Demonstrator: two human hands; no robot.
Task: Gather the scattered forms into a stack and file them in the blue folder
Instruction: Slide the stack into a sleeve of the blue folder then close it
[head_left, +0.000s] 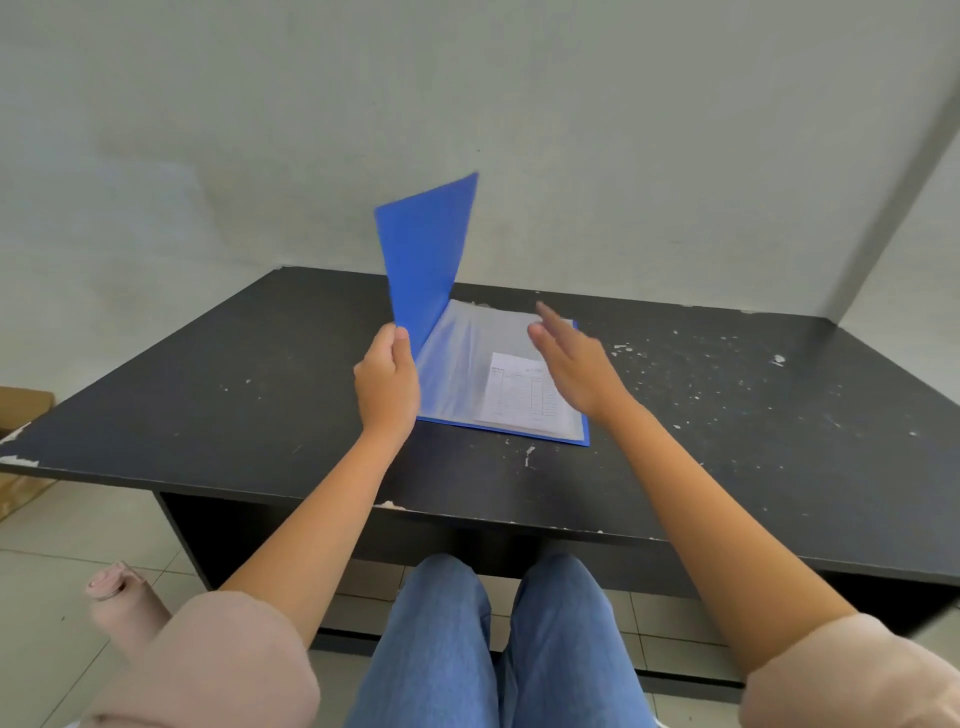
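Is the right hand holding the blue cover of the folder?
No, the left hand holds the raised blue cover; the right hand hovers open above the forms.

Lighting even and diffuse, moderately bright, with no glare and only a faint shadow under the worktop (208, 405). Right hand (571, 364) and raised folder cover (426, 249) motion-blurred. Wide-angle distortion bows the frame edges; overall focus soft.

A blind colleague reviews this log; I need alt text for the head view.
A left hand holds up the blue folder's cover while the open right hand hovers over a printed form inside the clear sleeves. The folder lies on a scuffed black table, the person's jeans below.
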